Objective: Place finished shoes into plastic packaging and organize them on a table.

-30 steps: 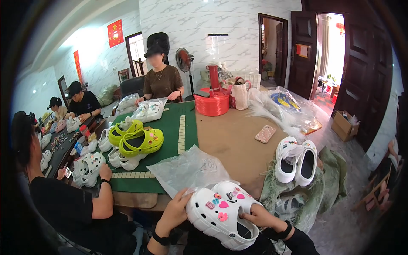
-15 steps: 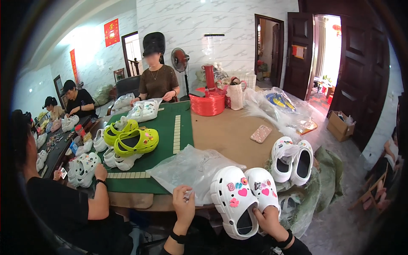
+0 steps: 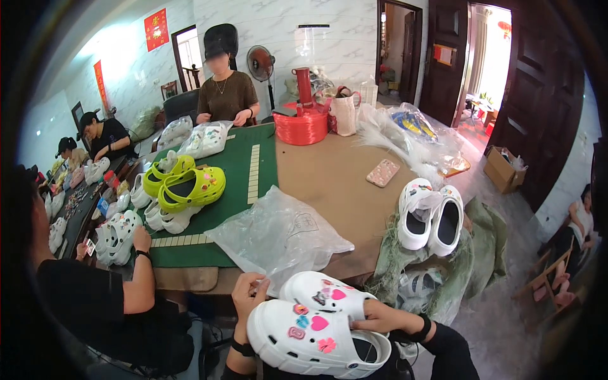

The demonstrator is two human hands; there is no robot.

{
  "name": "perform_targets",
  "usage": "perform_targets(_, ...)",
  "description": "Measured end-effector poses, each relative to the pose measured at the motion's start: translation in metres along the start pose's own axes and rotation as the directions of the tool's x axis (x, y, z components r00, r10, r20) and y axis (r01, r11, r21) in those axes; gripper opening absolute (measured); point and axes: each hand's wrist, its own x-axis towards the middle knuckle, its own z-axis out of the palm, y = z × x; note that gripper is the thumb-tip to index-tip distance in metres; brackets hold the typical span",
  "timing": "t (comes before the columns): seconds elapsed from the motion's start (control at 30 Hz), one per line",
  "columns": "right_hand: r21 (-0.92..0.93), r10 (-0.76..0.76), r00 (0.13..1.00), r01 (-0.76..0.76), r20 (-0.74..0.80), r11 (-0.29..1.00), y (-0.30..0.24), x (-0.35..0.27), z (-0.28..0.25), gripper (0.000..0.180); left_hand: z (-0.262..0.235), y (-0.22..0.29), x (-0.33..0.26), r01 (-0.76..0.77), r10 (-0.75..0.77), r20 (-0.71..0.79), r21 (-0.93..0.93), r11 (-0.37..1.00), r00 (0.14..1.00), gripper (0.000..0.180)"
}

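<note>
— At the near edge of the table (image 3: 323,183), what do your hands have?

— In the head view, my right hand (image 3: 383,316) grips the white clogs (image 3: 304,345) by their foot holes. My left hand (image 3: 247,292) is bent beside the near corner of the bag (image 3: 278,237); whether it pinches the plastic, I can't tell.

— Why hold them that way?

— I'd say the foot holes let one hand manage both, leaving the charms (image 3: 320,323) uncovered. The clogs are tilted above my lap, toes to my left.

— And the bag?

— It lies across the green mat (image 3: 237,171) and the brown top, probably there to be near my left hand. The lime clogs (image 3: 196,191) sit on white ones, perhaps to save room.

— What about the surface and room?

— My phone (image 3: 383,173) and a red reel (image 3: 301,132) are on the brown part. To my right, another white pair (image 3: 413,242) stands by a green sack (image 3: 489,247). A co-worker (image 3: 228,98) sits across from me, near a fan (image 3: 259,64), before a marbled wall (image 3: 342,54). A box (image 3: 503,174) rests on the floor by the dark door (image 3: 532,120).
</note>
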Motion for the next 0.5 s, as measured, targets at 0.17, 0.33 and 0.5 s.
perform_targets(0.17,-0.121,-0.123,0.989,0.132,0.083,0.984,0.003,0.03,0.002,0.031,-0.025,0.009,-0.002,0.053,-0.044,0.141,-0.055,0.997,0.989,0.013)
perform_targets(0.33,-0.095,0.005,0.993,0.006,0.114,0.995,-0.019,0.049,-0.007,0.032,-0.047,0.019,-0.004,-0.026,0.032,0.195,-0.029,0.999,0.98,0.016)
perform_targets(0.5,-0.005,0.041,0.999,-0.042,-0.021,0.999,0.003,0.051,0.005,0.034,-0.05,0.009,-0.006,0.156,-0.148,0.071,-0.127,0.979,0.986,0.009)
